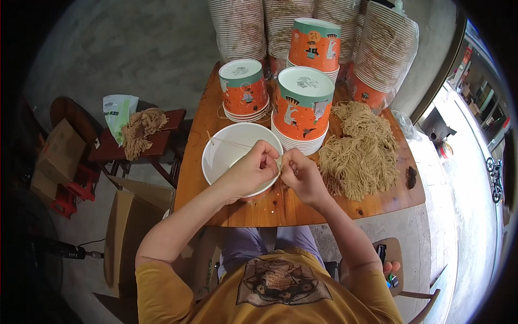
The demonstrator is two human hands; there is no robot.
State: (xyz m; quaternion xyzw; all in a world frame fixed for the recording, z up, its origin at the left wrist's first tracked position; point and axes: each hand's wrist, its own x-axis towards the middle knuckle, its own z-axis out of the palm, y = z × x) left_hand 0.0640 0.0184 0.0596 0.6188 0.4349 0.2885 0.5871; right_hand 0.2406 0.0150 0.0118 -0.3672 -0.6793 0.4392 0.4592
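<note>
A white-lined paper bucket [217, 162] stands mouth up near the front edge of the wooden table. A thin string [231, 143] runs across its mouth from a short orange-brown stub [209, 136] at the left rim toward my hands. My left hand [254, 168] is over the right part of the opening, fingers pinched together. Right beside it, at the bucket's right rim, my right hand [303, 175] is closed in a pinch too. The string appears to lead into both pinches, but the fingers hide its end.
Behind the bucket stand upturned stacks of orange and green printed buckets [302, 108]. Bagged stacks of buckets [386, 46] line the wall. A heap of tan twine [360, 159] lies at right on the table [396, 198]. More twine [141, 129] hangs on a red bench [154, 148] at left.
</note>
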